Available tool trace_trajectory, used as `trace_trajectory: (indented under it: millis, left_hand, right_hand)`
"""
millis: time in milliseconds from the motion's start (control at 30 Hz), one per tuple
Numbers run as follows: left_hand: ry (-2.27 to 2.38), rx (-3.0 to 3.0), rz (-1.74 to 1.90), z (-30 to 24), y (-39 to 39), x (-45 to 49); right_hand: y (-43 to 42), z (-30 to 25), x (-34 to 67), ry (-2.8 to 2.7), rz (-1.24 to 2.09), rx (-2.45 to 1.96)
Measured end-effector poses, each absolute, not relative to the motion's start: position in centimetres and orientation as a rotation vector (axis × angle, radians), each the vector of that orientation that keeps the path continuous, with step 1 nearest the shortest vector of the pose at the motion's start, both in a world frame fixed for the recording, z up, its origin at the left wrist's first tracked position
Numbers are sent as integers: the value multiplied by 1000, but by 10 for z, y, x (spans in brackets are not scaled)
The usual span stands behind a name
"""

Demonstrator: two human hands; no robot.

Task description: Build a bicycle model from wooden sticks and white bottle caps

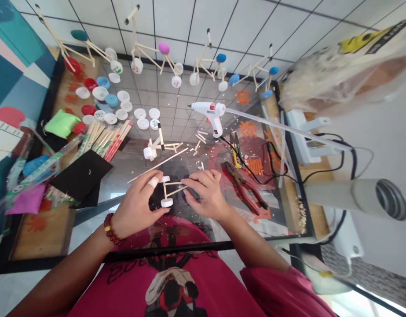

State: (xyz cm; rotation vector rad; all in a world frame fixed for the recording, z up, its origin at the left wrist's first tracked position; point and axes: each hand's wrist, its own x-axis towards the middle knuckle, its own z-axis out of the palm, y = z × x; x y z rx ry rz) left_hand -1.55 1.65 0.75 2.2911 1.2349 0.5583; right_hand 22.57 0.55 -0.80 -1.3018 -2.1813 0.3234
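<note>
Wooden sticks glued to white bottle caps make up the small frame [166,191], which sits low over the glass desk [130,165] right in front of the person, between both hands. The left hand [137,207], one finger taped, pinches the cap end of the frame with its fingers narrow. The right hand [206,193] closes its fingers on the far ends of the sticks, knuckles curled over them. From this grip, a joint looks to be pressed or lined up while the frame is half built. The next move seems to call for steadying the sticks with one hand and freeing the other for the glue gun [211,112], well apart behind, or the red pliers [244,185] near the right hand. Another half-built piece [156,147] lies beyond, with loose caps [123,105] farther back.
</note>
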Motion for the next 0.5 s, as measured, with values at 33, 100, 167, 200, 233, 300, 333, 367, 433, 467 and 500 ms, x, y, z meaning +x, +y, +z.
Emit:
trace_trajectory:
  millis: [33,100,167,200,233,300,333,367,433,467,500]
  left_hand:
    - [1239,2288,555,8,16,-16]
    - [1245,2281,557,7,17,-15]
    - [1244,2275,564,8,17,-15]
    - [1242,2273,566,8,17,-15]
    - [1240,2272,565,8,17,-15]
    - [1239,2271,556,8,17,-16]
    - [1239,2273,552,8,17,-16]
    - [1238,2276,552,8,17,-16]
    - [1238,2280,560,8,17,-16]
    - [1239,2278,566,8,17,-16]
    - [1240,2275,573,8,17,-16]
  right_hand:
    - [6,-7,226,-2175,327,-1313]
    - [6,-6,226,-2169,336,-1337]
    - [8,-8,227,-2151,330,-1377]
    - [8,-9,228,-2138,323,-1397]
    - [9,-11,229,-2126,316,-1413]
    - [10,-13,232,-2128,313,-1423]
    - [10,-14,233,-2138,314,-1419]
    - [11,-14,234,-2149,314,-1417]
    - [11,-13,237,-2161,310,-1417]
    - [11,-11,238,-2159,310,-1419]
    - [10,-9,240,-2154,311,-1424]
